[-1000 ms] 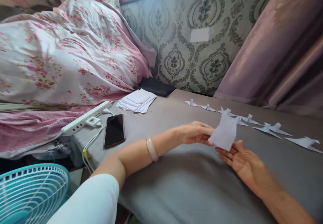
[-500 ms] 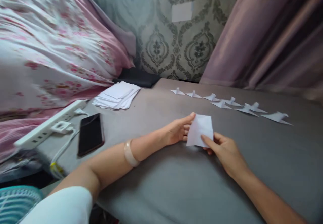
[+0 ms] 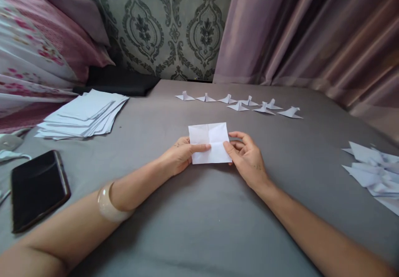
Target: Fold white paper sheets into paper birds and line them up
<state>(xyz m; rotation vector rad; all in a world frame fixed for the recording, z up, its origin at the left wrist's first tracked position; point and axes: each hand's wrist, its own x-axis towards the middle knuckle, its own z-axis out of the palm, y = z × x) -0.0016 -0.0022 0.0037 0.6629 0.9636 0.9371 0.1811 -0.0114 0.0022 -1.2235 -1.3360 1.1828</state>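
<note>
A small white sheet of paper (image 3: 212, 154) with crossing crease lines is held up over the grey table surface. My left hand (image 3: 182, 155) pinches its left side, the thumb lying flat across the paper near the middle. At the right edge, my right hand (image 3: 246, 156) grips it between thumb and fingers. A pale bangle circles my left forearm. Beyond the hands, several folded white paper birds (image 3: 238, 105) stand in loose rows.
A stack of white paper (image 3: 84, 115) lies at the left, before a black folded item (image 3: 124, 80). A phone (image 3: 39, 189) rests near the left edge. More folded paper pieces (image 3: 370, 169) are heaped at the far right. Curtains (image 3: 280, 31) hang behind.
My view has swung right and down, bringing the heap of folded pieces into sight. The paper has turned to face me squarely, and my left thumb has moved onto its middle.
</note>
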